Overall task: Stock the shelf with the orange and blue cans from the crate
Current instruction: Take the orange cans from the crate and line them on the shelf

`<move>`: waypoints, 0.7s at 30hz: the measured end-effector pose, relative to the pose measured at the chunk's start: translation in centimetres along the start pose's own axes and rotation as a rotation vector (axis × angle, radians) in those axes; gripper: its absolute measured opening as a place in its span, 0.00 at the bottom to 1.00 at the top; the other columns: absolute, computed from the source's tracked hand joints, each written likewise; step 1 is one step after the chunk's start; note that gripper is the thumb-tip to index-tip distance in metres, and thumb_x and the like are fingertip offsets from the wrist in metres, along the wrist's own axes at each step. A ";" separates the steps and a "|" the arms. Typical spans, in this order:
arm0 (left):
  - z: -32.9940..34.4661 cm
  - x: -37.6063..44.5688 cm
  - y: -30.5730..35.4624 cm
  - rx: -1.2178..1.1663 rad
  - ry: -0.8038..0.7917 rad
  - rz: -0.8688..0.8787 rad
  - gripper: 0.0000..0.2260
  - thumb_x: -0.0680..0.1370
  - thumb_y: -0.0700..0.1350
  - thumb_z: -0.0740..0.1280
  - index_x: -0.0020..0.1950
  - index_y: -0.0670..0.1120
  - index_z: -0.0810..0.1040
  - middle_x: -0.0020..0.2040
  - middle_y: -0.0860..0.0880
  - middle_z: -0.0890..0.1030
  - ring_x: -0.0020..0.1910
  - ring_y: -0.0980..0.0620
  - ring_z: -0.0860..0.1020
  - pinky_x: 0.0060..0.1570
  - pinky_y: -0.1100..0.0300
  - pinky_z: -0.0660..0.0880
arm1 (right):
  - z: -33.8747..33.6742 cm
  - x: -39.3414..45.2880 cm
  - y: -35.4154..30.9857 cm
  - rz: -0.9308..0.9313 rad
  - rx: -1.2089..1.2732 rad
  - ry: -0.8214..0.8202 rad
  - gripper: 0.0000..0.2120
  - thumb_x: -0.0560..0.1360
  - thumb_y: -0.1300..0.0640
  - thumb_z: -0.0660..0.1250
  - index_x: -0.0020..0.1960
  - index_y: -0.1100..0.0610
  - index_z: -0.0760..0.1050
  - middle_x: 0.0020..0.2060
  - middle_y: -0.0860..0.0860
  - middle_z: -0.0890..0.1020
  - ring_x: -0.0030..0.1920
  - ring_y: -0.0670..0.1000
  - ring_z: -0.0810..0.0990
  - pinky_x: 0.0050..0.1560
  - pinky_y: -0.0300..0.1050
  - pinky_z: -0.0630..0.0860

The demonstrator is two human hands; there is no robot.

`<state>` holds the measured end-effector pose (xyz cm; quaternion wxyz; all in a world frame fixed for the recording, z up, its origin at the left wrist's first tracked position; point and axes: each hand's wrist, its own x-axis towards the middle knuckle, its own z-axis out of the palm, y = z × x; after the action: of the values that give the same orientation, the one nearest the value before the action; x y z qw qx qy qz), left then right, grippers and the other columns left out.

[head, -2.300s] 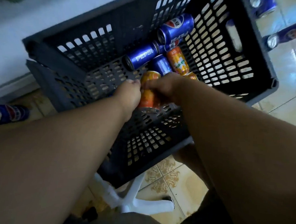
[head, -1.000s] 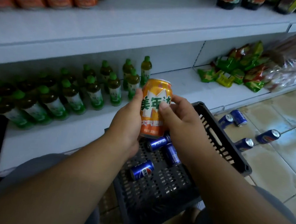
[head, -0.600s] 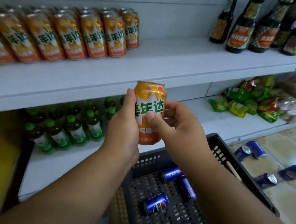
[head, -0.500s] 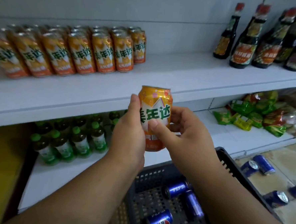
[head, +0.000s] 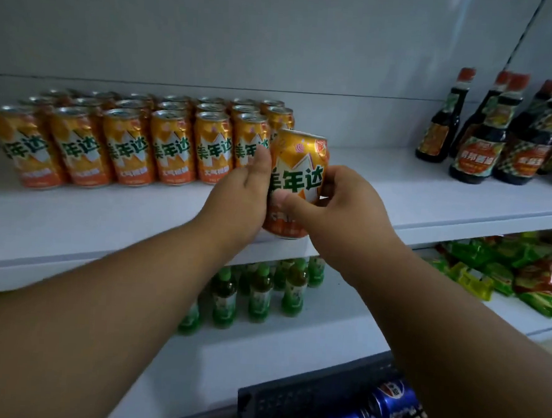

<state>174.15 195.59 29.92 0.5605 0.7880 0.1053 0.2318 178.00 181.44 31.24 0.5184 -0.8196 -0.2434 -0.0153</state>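
We hold the orange can point(head: 297, 181) upright between left hand point(head: 241, 200) and right hand point(head: 342, 209), fingers curled round it, over the shelf point(head: 382, 189) edge, label forward to match the row of cans point(head: 136, 142) just left.

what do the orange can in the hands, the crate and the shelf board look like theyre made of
Orange can, held by the left hand and right hand: thin metal, likely aluminium, glossy printed wall with a bare silver rim.
Crate: moulded dark plastic, matte, with a perforated grid wall.
Shelf board: smooth matte white, probably painted sheet metal; coated board cannot be ruled out.
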 end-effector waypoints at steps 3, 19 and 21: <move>-2.0 2.5 -2.4 0.491 -0.030 0.147 0.18 0.84 0.57 0.51 0.49 0.55 0.79 0.48 0.53 0.79 0.50 0.53 0.78 0.45 0.60 0.68 | 1.2 3.4 1.6 0.026 -0.021 0.011 0.21 0.70 0.42 0.77 0.57 0.48 0.75 0.46 0.42 0.82 0.47 0.42 0.82 0.48 0.43 0.81; -1.5 5.4 -5.7 0.988 -0.127 0.158 0.33 0.80 0.64 0.56 0.81 0.55 0.49 0.82 0.51 0.42 0.81 0.49 0.45 0.76 0.51 0.48 | 5.3 15.9 6.5 0.052 -0.030 0.103 0.26 0.67 0.49 0.80 0.61 0.53 0.75 0.47 0.45 0.80 0.50 0.49 0.81 0.53 0.48 0.80; -1.4 5.6 -5.8 0.982 -0.143 0.144 0.33 0.80 0.65 0.55 0.81 0.55 0.48 0.82 0.52 0.41 0.81 0.51 0.44 0.76 0.53 0.47 | 5.5 16.5 6.6 0.046 -0.028 0.096 0.25 0.68 0.49 0.79 0.61 0.53 0.74 0.46 0.43 0.79 0.49 0.48 0.80 0.50 0.45 0.79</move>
<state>178.85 201.20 26.25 0.1117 0.9781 0.1088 0.1381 194.01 190.24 27.69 0.5181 -0.8305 -0.1992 -0.0459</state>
